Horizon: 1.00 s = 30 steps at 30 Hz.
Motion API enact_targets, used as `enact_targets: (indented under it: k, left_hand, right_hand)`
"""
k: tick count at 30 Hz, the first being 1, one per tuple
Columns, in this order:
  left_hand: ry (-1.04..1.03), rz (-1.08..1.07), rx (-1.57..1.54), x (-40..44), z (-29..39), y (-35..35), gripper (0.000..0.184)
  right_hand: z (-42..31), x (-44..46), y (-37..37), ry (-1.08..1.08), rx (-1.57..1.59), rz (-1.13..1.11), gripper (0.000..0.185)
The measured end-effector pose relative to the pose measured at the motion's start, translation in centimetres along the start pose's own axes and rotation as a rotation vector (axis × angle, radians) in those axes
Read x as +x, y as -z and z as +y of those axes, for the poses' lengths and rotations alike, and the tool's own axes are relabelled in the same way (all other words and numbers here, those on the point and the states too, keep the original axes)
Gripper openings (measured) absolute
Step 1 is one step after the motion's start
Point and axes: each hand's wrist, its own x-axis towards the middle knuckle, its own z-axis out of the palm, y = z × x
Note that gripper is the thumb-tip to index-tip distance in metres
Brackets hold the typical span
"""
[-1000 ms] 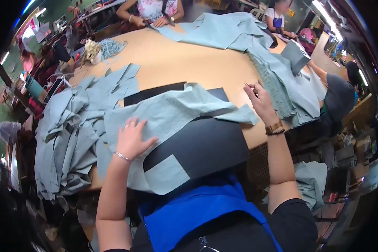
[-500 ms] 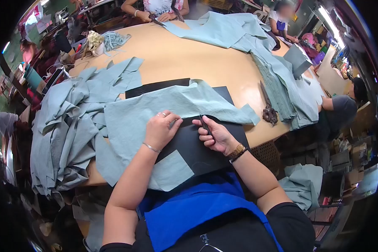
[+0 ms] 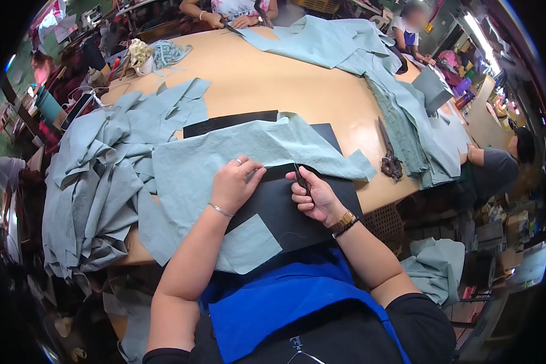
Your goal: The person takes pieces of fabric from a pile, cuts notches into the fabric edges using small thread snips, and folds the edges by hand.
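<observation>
A pale green cloth piece (image 3: pixel 194 161) lies across a black board (image 3: pixel 273 209) in front of me. My left hand (image 3: pixel 236 182) rests at the cloth's lower edge, thumb and forefinger pinched on it. Small dark thread snips (image 3: pixel 302 182) sit in my right hand (image 3: pixel 315 200), the fingers curled round them. Their tip points up at the cloth edge; whether the blades touch it is too small to tell. A squarish corner of pale green cloth (image 3: pixel 252 242) lies on the board, nearer my body.
Crumpled green cloth (image 3: pixel 94 182) is heaped at the left. Large scissors (image 3: pixel 388 148) lie to the right, beside stacked cloth (image 3: pixel 400 127). Across the table (image 3: pixel 236 73), a person's hands (image 3: pixel 224 21) hold scissors at a long cloth. A grey box (image 3: pixel 431 88) stands at the right.
My right hand has shifted slightly right, its forefinger curling in closer to the snips. My left hand keeps nearly the same place at the cloth edge.
</observation>
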Motion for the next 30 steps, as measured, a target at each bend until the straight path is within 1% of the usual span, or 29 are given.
enact_targets:
  k: [2, 11, 14, 17, 21, 25, 27, 30]
  left_hand:
    - [0.006, -0.006, 0.003, 0.0, 0.0, 0.0, 0.011]
    - [-0.058, 0.020, 0.009, 0.0, -0.2, 0.1, 0.009]
    - [-0.059, 0.021, 0.016, 0.0, -0.2, -0.1, 0.009]
    - [-0.066, 0.011, 0.013, -0.2, -0.3, -0.4, 0.009]
    - [-0.075, 0.002, 0.027, 0.1, -0.2, 0.1, 0.010]
    - [-0.098, 0.027, 0.009, 0.0, -0.5, -0.2, 0.012]
    - [-0.052, -0.018, 0.012, 0.0, -0.5, -0.3, 0.014]
    - [-0.003, -0.099, -0.015, 0.0, -0.5, 0.0, 0.016]
  right_hand:
    - [-0.3, -0.1, -0.2, -0.034, 0.032, 0.002, 0.034]
    - [-0.1, -0.1, -0.1, 0.009, -0.034, 0.020, 0.036]
    - [-0.4, 0.2, -0.2, -0.028, 0.017, -0.001, 0.035]
    - [-0.5, 0.6, -0.7, 0.010, 0.003, 0.066, 0.034]
    - [0.2, 0.3, -0.3, 0.033, -0.030, 0.044, 0.036]
    - [-0.3, 0.5, -0.8, -0.016, 0.010, 0.056, 0.033]
    - [-0.4, 1.1, -0.8, -0.013, -0.005, 0.052, 0.033]
    - [0.3, 0.6, -1.1, 0.046, -0.036, 0.130, 0.033]
